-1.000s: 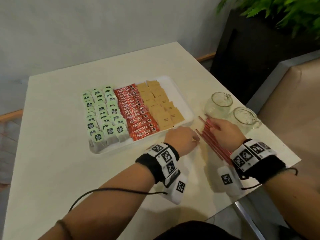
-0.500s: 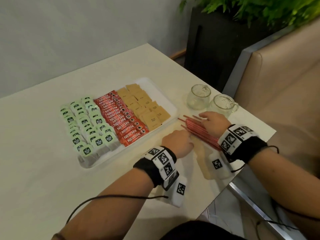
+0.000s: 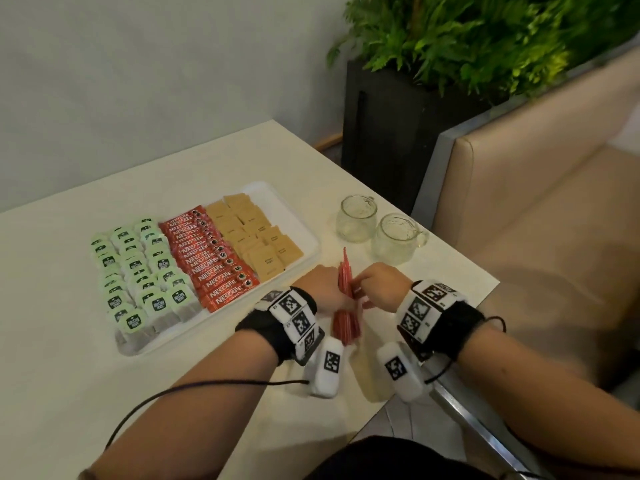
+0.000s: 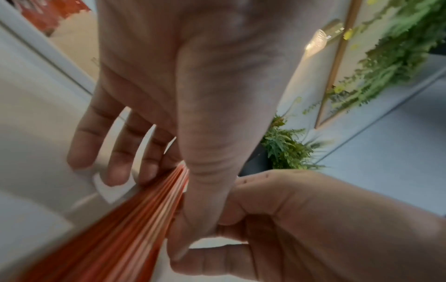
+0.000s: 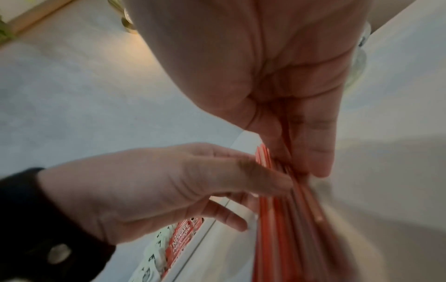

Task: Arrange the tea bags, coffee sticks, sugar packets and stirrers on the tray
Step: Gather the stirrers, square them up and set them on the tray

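A white tray (image 3: 298, 216) holds rows of green tea bags (image 3: 138, 271), red coffee sticks (image 3: 211, 258) and brown sugar packets (image 3: 256, 237). Just right of the tray's near corner, a bundle of red stirrers (image 3: 346, 318) is gathered between both hands. My left hand (image 3: 320, 289) grips the bundle from the left, thumb on one side and fingers on the other (image 4: 169, 181). My right hand (image 3: 377, 284) pinches the same stirrers (image 5: 289, 238) from the right. One stirrer tip pokes out above the hands. The bundle's middle is hidden by the fingers.
Two empty glass cups (image 3: 356, 218) (image 3: 398, 237) stand right of the tray, just beyond my hands. The table edge (image 3: 450, 344) runs close on the right, with a beige sofa (image 3: 536, 220) and a dark planter (image 3: 381, 133) beyond it.
The stirrers lay fanned out flat on the table under my right hand. Now both hands have closed in and gathered them into one tight bundle.
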